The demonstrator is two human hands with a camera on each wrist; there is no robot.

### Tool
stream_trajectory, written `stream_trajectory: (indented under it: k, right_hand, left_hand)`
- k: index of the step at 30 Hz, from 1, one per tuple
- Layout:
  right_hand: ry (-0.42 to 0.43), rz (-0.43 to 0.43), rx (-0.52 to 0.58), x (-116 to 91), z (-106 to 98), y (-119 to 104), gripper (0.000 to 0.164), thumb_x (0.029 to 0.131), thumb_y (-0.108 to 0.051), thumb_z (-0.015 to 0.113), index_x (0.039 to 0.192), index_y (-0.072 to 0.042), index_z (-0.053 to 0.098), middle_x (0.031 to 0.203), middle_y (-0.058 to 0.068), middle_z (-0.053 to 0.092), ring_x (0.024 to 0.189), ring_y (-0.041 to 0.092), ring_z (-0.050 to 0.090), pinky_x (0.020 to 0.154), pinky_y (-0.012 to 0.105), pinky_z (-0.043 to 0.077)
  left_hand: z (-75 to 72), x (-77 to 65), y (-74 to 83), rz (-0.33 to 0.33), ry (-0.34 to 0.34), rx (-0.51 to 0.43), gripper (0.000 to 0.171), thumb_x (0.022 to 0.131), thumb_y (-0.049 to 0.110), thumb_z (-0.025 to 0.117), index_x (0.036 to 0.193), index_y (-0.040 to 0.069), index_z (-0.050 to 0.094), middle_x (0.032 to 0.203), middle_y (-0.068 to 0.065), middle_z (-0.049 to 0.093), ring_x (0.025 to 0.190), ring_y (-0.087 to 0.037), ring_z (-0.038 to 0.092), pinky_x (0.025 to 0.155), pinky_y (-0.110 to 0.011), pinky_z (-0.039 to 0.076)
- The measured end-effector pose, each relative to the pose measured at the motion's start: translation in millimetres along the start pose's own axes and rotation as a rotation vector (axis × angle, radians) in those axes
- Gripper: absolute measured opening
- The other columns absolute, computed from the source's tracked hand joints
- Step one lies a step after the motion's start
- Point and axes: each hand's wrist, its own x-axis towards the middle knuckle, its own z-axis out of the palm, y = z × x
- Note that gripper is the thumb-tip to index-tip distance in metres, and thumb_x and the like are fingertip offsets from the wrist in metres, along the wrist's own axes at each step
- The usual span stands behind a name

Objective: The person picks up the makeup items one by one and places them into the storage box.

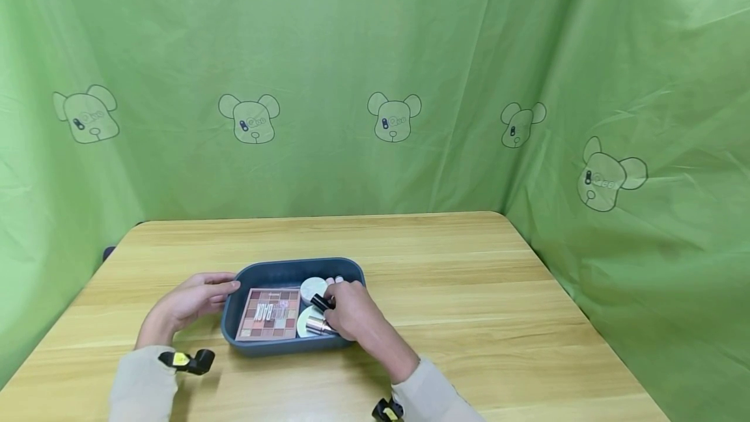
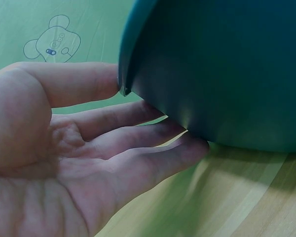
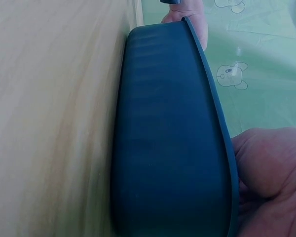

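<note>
A dark blue oval-cornered bin (image 1: 287, 347) stands on the table. My left hand (image 1: 190, 303) is at its left end, fingers extended; in the left wrist view the thumb meets the rim and the fingertips lie against the outer wall. My right hand (image 1: 356, 312) reaches over the near right rim and pinches a short black tube (image 1: 321, 303). Below it a silver tube (image 1: 318, 325) lies over a round white case (image 1: 302, 325). A white round-lidded container (image 1: 313, 288) sits farther back. An eyeshadow palette (image 1: 269, 314) lies flat in the left part. My right fingertips are partly hidden.
Two small pale-capped items (image 1: 338, 279) show behind my right hand, inside the bin. The wooden table (image 1: 480, 292) extends around the bin. Green curtains (image 1: 328, 31) with bear drawings hang behind and on both sides.
</note>
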Motion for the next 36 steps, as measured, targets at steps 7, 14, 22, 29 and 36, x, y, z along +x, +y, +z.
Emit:
stream_trajectory:
  k: [7,14,22,29,36]
  right_hand:
    - [0.002,-0.015,0.010,0.1,0.3,1.1,0.019,0.083,-0.003,0.074,0.102,-0.004,0.077,0.085,0.004,0.073,0.074,0.014,0.057,0.062,0.023,0.047]
    - [0.011,-0.045,0.009,0.5,0.8,2.8,0.015,0.084,-0.003,0.073,0.098,-0.005,0.078,0.084,0.004,0.074,0.073,0.013,0.057,0.061,0.022,0.047]
    - [0.029,-0.057,0.011,0.2,0.5,2.8,0.014,0.084,-0.003,0.072,0.096,-0.005,0.078,0.082,0.003,0.074,0.074,0.012,0.059,0.063,0.022,0.048]
    - [0.032,-0.057,0.017,-0.4,0.5,2.1,0.013,0.084,-0.004,0.073,0.096,-0.005,0.078,0.082,0.002,0.074,0.072,0.011,0.058,0.062,0.021,0.048]
    - [0.023,-0.046,0.022,-0.7,0.6,1.5,0.013,0.084,-0.004,0.073,0.096,-0.004,0.077,0.082,0.002,0.073,0.072,0.012,0.056,0.062,0.021,0.048]
  left_hand:
    - [0.3,0.9,0.1,-0.001,0.003,-0.001,0.065,0.104,0.022,0.057,0.146,-0.020,0.031,0.142,-0.034,0.053,0.124,-0.027,0.062,0.105,-0.037,0.055]
    - [0.0,1.9,-0.4,-0.001,0.001,-0.006,0.065,0.104,0.021,0.057,0.146,-0.021,0.031,0.142,-0.034,0.053,0.124,-0.027,0.062,0.105,-0.036,0.055]
    - [-0.4,1.1,-0.9,0.002,0.004,0.003,0.065,0.104,0.021,0.057,0.146,-0.020,0.032,0.142,-0.035,0.052,0.125,-0.030,0.061,0.105,-0.037,0.055]
    - [-0.2,0.4,-0.7,0.002,0.007,0.006,0.065,0.104,0.021,0.057,0.146,-0.021,0.031,0.142,-0.034,0.052,0.124,-0.029,0.062,0.105,-0.037,0.055]
    - [0.2,0.1,-0.4,0.004,0.005,-0.001,0.065,0.104,0.021,0.057,0.146,-0.021,0.032,0.141,-0.034,0.054,0.122,-0.027,0.063,0.103,-0.036,0.056]
